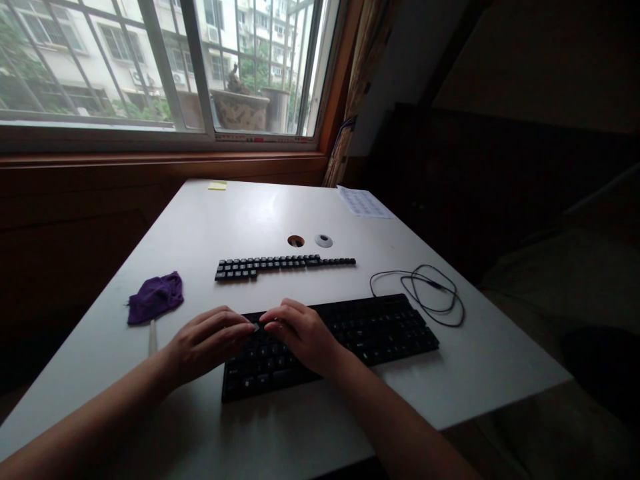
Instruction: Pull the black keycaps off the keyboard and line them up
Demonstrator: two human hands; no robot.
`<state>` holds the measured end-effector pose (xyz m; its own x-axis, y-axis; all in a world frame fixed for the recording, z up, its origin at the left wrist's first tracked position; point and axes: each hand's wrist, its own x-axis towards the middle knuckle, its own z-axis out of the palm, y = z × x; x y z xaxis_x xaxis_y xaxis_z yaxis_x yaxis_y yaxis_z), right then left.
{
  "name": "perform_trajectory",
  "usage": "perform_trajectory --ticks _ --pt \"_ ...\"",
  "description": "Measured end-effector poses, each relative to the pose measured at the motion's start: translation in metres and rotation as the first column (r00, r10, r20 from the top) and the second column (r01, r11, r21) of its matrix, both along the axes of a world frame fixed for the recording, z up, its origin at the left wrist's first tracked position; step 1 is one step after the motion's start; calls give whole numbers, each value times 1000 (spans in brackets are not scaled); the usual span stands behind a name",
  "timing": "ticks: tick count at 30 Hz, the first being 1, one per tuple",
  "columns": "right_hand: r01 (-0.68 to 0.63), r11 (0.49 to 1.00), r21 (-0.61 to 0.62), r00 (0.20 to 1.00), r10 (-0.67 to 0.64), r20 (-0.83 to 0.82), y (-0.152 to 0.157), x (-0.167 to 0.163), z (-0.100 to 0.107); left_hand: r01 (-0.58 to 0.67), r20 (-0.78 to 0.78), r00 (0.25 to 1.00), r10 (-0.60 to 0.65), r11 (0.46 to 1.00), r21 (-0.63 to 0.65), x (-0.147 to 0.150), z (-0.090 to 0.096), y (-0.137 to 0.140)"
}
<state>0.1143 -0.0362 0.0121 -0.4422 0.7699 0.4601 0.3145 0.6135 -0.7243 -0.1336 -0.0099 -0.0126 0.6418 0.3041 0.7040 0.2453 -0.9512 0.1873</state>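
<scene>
Black keyboard (393, 330) sits in from the worktop's (260, 213) near edge, left hand (207, 341) and right hand (304, 333) over its left end, fingers (231, 331) bunched, can't tell if pinching anything. Decent gap to the loose keycaps (280, 263).

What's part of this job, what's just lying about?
Likely in the job:
black keyboard, under left hand and right hand
loose keycaps, lined up beyond it
purple cloth, possibly

Just lying about:
yellow slip
printed sheet
round cap

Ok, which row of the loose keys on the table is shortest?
The front row, nearest the keyboard: it stops near the left end, while the rows behind run much farther right.
</scene>
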Motion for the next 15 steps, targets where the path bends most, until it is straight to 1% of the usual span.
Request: perform_trajectory --ticks 5,9,12,15 --pt "-40 999 13 998 39 44 2 -2 -5 45 -32 998 -45 999 11 -1 2 1" --pt "-38 998 40 999 37 27 4 -2 -10 72 -58 996 -70 997 22 0 4 2" --pt "-9 999 50 1000 8 11 4 -1 -11 55 -23 998 -55 998 13 1 3 3" --pt "24 998 64 1000 -24 3 4 -1 -10 14 4 1000 -14 1000 6 2 2 5"
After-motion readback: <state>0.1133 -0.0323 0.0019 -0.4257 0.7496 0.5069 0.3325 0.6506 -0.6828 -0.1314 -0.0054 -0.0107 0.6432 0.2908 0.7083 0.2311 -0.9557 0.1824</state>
